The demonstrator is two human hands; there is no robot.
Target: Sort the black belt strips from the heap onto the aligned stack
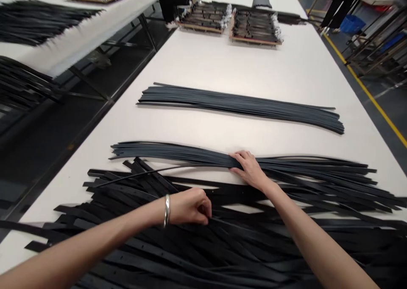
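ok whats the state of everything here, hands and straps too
left hand: curled shut, fingertips among the straps
right hand: spread open, resting on the grey strips
black punched straps: loose crisscrossed heap
grey strips: bunched, fanning out to the right
farther grey bundle: lying flat, tidily gathered
silver bangle: worn on the left wrist
wooden trays: loaded with dark strips

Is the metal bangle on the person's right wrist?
No, the metal bangle sits just behind the left hand, and the right hand has none at its wrist.
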